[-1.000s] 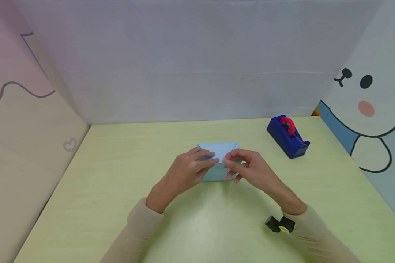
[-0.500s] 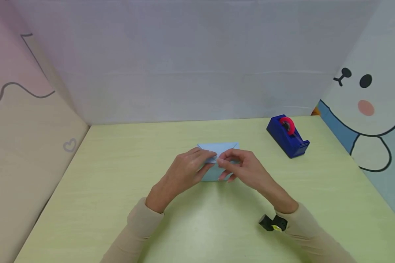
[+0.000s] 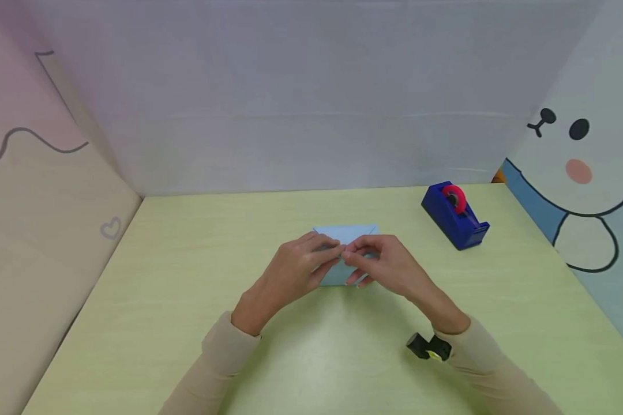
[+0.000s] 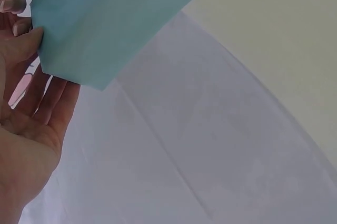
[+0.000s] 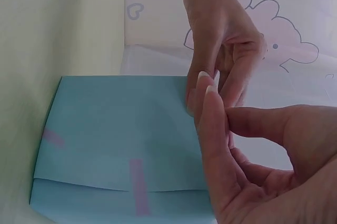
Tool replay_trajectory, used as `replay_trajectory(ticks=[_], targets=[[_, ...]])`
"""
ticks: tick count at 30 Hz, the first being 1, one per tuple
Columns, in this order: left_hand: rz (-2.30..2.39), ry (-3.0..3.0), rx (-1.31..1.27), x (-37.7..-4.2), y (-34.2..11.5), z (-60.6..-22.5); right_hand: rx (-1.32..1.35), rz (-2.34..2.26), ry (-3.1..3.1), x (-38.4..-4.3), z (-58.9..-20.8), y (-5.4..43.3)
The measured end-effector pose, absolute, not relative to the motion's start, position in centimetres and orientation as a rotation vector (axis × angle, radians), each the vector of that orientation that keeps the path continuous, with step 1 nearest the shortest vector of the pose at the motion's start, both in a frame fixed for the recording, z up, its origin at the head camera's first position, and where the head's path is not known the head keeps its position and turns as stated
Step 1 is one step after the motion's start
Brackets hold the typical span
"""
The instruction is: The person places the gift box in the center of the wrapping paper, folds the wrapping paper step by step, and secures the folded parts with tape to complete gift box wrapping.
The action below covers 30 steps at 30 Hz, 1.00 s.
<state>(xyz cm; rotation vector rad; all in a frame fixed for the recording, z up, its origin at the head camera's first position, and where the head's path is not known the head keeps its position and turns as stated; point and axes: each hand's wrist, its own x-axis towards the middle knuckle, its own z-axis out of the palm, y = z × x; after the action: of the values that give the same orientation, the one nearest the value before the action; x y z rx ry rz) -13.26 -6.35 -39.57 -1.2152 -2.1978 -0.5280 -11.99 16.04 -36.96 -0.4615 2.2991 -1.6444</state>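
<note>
A small box wrapped in light blue paper [image 3: 349, 232] stands at the middle of the table, its folded end facing up in the head view. My left hand [image 3: 295, 268] grips its left side, with the thumb on one face in the left wrist view. Close beside it, my right hand [image 3: 389, 268] brings thumb and fingertips together at the folded end, touching or nearly touching the left fingers. Whatever the right fingertips may pinch is too small to see. Two strips of pink tape [image 5: 138, 186] show on the box's side, one across the paper seam.
A blue tape dispenser [image 3: 449, 222] with a pink-red roll core stands at the table's back right. Pale walls with cartoon drawings enclose the table [image 3: 202, 248] at the back and both sides. A small black camera [image 3: 428, 347] sits at the right wrist.
My right hand has moved a little left along the folded end, closing the gap to the left fingertips. The left fingers shifted slightly; the box has stayed in place.
</note>
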Motion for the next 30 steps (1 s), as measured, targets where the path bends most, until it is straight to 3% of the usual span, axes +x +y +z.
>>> replay_trajectory(ticks=[21,30], targets=[[-0.397,-2.212,-1.213,-12.96,-6.08,-39.42,-0.395,-1.677,2.304,-11.09,-37.09,16.83],[-0.503,-2.185,-1.214,-13.09,-6.02,-39.52,-0.504,-1.631,2.39,-11.78,-37.09,16.53]])
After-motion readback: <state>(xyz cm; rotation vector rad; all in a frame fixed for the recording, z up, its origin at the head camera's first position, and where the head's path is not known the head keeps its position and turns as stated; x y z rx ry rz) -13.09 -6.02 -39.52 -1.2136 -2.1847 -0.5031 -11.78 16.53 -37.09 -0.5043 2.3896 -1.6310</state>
